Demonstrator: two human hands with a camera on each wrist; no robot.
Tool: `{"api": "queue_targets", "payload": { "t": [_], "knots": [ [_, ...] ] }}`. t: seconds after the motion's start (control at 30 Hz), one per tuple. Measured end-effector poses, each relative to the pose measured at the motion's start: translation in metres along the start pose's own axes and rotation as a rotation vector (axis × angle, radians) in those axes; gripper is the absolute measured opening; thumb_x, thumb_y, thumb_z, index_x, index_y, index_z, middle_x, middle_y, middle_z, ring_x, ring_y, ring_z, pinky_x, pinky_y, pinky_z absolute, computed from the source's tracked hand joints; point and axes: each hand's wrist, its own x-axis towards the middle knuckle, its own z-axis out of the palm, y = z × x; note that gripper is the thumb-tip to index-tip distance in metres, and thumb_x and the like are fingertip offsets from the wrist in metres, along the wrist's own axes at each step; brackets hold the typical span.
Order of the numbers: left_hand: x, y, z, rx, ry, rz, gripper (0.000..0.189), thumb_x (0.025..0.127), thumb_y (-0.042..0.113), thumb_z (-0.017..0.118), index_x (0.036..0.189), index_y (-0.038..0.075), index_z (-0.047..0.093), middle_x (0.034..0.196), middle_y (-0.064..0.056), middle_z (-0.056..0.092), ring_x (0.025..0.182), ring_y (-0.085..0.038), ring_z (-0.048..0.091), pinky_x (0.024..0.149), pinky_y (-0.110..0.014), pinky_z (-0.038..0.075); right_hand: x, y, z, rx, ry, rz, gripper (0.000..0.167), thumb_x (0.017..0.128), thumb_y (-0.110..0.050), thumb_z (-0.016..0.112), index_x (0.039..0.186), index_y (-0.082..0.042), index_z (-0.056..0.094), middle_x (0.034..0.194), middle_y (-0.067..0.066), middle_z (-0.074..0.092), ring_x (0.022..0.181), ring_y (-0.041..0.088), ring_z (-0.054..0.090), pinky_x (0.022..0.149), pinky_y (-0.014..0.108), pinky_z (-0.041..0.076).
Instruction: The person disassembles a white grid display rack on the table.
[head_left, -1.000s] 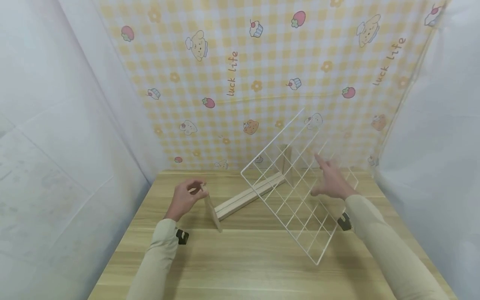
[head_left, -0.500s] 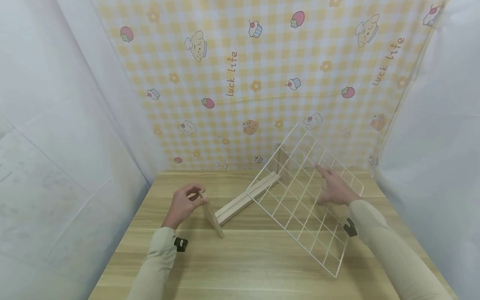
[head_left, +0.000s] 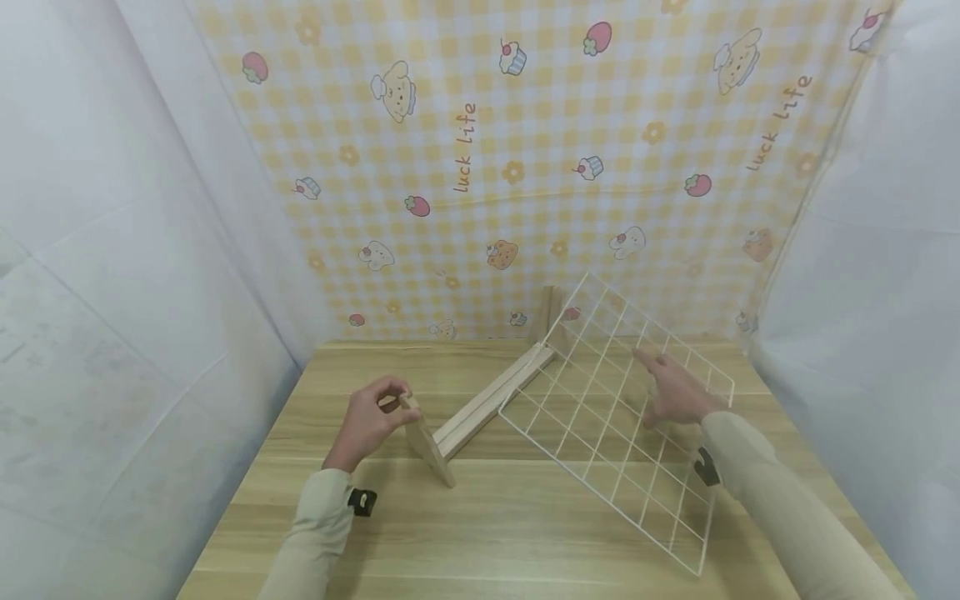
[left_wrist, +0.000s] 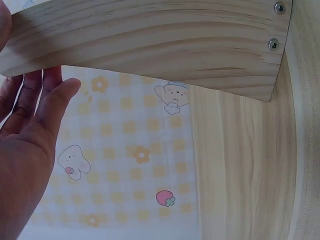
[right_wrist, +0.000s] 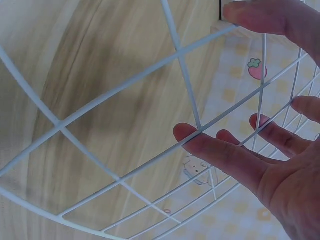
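My left hand (head_left: 371, 417) pinches the top of the near wooden end panel (head_left: 429, 454) of a stand. Its grooved crossbar (head_left: 491, 404) runs back to the far end panel (head_left: 546, 312). Two screws (left_wrist: 273, 45) show at the panel's lower end in the left wrist view. With fingers spread, my right hand (head_left: 678, 392) holds a white wire grid panel (head_left: 613, 504) tilted on a slant. In the right wrist view, thumb and index finger press on different wires (right_wrist: 60, 126). The grid's left edge crosses in front of the stand's far part; whether they touch, I cannot tell.
A wood-grain table (head_left: 480, 546) lies beneath everything. Behind it hangs a yellow checked cloth (head_left: 555, 125) with cartoon prints, close to the stand's far end. White sheets (head_left: 870, 300) close in both sides.
The wire grid has come down, its lower corner shifting right and toward me. The stand has turned, its far end going left and its near end toward me. Both hands have dropped slightly.
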Motion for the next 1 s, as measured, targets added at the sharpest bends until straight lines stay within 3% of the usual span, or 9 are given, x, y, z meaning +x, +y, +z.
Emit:
{"api": "queue_targets", "payload": {
  "t": [0.37, 0.57, 0.87, 1.0],
  "knots": [
    [-0.011, 0.002, 0.004, -0.008, 0.011, 0.025, 0.032, 0.079, 0.018, 0.086, 0.099, 0.007, 0.064, 0.12, -0.016, 0.064, 0.116, -0.032, 0.061, 0.105, -0.049, 0.055, -0.003, 0.011, 0.012, 0.021, -0.039, 0.0, 0.125, 0.055, 0.0, 0.087, 0.159, -0.004, 0.019, 0.136, 0.042, 0.039, 0.082, 0.024, 0.058, 0.063, 0.031, 0.061],
    [-0.016, 0.001, 0.007, -0.016, 0.008, 0.009, 0.034, 0.076, 0.018, 0.088, 0.096, 0.008, 0.062, 0.118, -0.014, 0.064, 0.113, -0.03, 0.061, 0.104, -0.05, 0.056, -0.005, 0.012, 0.018, 0.021, -0.07, -0.02, 0.12, 0.054, 0.007, 0.083, 0.157, -0.002, 0.022, 0.134, 0.042, 0.04, 0.081, 0.022, 0.054, 0.058, 0.022, 0.057],
    [-0.022, 0.004, 0.012, 0.017, 0.011, 0.03, 0.035, 0.074, 0.02, 0.089, 0.094, 0.009, 0.062, 0.109, -0.012, 0.065, 0.106, -0.025, 0.062, 0.102, -0.049, 0.057, -0.005, 0.004, 0.023, -0.019, -0.111, -0.018, 0.115, 0.056, 0.014, 0.079, 0.157, -0.005, 0.028, 0.132, 0.036, 0.044, 0.081, 0.022, 0.053, 0.055, 0.02, 0.054],
    [-0.024, 0.008, 0.014, 0.042, 0.01, 0.052, 0.034, 0.074, 0.018, 0.089, 0.093, 0.01, 0.062, 0.103, -0.008, 0.065, 0.1, -0.02, 0.06, 0.099, -0.049, 0.059, -0.006, 0.003, 0.027, -0.007, -0.137, 0.027, 0.114, 0.058, 0.022, 0.07, 0.158, -0.009, 0.026, 0.139, 0.035, 0.04, 0.083, 0.022, 0.054, 0.052, 0.021, 0.054]
  ]
}}
